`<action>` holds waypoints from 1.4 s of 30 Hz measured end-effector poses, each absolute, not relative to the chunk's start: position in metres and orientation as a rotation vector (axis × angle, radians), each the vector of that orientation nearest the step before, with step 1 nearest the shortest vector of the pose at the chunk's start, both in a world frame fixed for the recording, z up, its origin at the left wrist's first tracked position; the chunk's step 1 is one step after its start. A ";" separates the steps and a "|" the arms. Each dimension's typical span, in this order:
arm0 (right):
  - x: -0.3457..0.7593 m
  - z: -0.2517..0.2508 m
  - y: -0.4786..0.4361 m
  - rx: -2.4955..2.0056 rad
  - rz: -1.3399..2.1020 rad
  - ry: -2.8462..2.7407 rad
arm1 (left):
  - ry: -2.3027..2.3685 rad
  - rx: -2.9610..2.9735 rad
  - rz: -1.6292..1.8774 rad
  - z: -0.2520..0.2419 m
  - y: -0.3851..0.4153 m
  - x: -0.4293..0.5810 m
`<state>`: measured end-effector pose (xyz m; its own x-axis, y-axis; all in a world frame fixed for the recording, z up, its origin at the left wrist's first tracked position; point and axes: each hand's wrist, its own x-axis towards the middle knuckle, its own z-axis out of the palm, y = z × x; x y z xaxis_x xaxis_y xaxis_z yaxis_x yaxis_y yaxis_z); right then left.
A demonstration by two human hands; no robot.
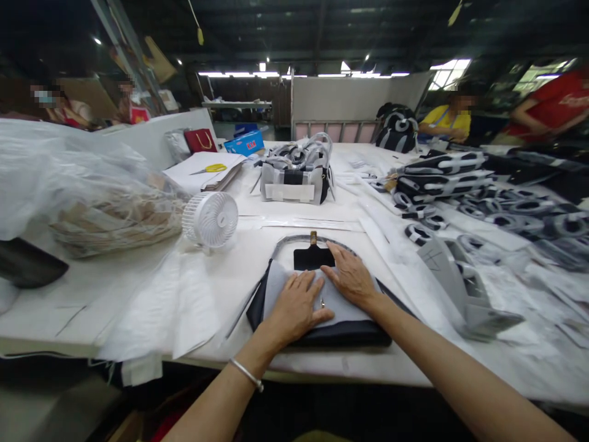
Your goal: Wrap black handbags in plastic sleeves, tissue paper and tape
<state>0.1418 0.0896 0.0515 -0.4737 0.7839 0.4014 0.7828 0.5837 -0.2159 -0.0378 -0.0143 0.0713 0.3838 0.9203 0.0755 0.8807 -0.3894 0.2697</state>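
Note:
A handbag [338,314], grey on its upper face with black along its sides and bottom, lies on the table in front of me. Its dark handle [281,244] arches away at the far side. My left hand [298,307] rests flat on the grey face, fingers stretched out. On the bag's upper right part lies my right hand [352,276], fingers spread toward a black flap [306,258] with a brass-coloured clasp [313,238]. A small metal fitting [323,303] shows between the hands. Neither hand grips anything.
A white fan [210,220] and a plastic bag of brown pieces [115,215] stand left. Ahead is a grey bag [292,184]; yellow scissors [215,168] lie on papers. A grey tape dispenser [464,288] and piled straps [519,209] are right. Several people work further back.

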 end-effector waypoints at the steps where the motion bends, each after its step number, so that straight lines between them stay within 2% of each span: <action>1: 0.142 0.055 0.091 -1.238 0.054 -2.346 | 1.623 2.457 0.306 0.069 -0.014 -0.037; 8: 0.138 0.089 0.089 -1.197 0.333 -2.449 | 1.640 2.581 0.436 0.047 -0.001 -0.044; 17: 0.099 0.130 0.117 -1.402 0.453 -2.382 | 1.501 2.701 0.524 0.017 0.017 -0.059; 20: 0.082 0.128 0.130 -1.489 0.568 -2.288 | 1.511 2.702 0.436 0.016 0.019 -0.061; 23: 0.077 0.124 0.128 -1.366 0.660 -2.188 | 1.583 2.684 0.415 0.022 0.017 -0.057; 34: 0.125 0.109 0.062 -0.954 0.755 -2.136 | 1.520 2.593 0.587 0.040 0.011 -0.053; 42: 0.145 0.097 0.041 -0.999 0.836 -2.137 | 1.517 2.402 0.644 0.071 -0.011 -0.043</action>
